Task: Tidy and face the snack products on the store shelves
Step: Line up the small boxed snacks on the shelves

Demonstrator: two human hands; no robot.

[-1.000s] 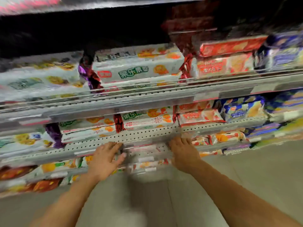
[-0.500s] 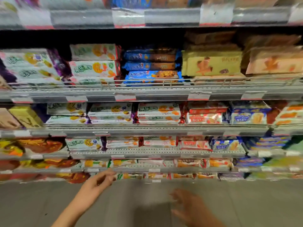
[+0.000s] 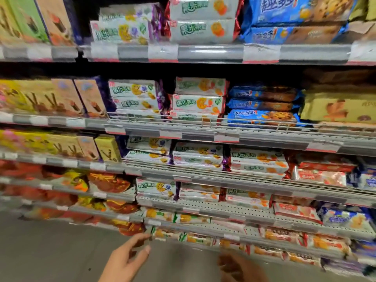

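Several shelves of snack packs fill the view. White biscuit packs with green lettering [image 3: 198, 104] lie stacked in the middle, with blue cookie packs [image 3: 262, 116] to their right and stick-biscuit boxes [image 3: 50, 100] to their left. My left hand [image 3: 127, 259] hangs low in front of the bottom shelves, fingers apart and empty, fingertips near a small green-edged pack [image 3: 154, 231]. My right hand [image 3: 238, 267] is low at the bottom edge, blurred and dark, fingers loosely spread, holding nothing and touching no pack.
Grey shelf rails with white price tags [image 3: 225, 137] run across each level. A wire front guard [image 3: 203, 119] edges the second shelf. Orange-brown bags [image 3: 109, 182] fill the lower left shelves. Grey floor [image 3: 50, 251] lies below at left.
Both hands have come off the low perforated shelf and dropped away from it. My view has risen and pulled back, taking in the upper shelves.
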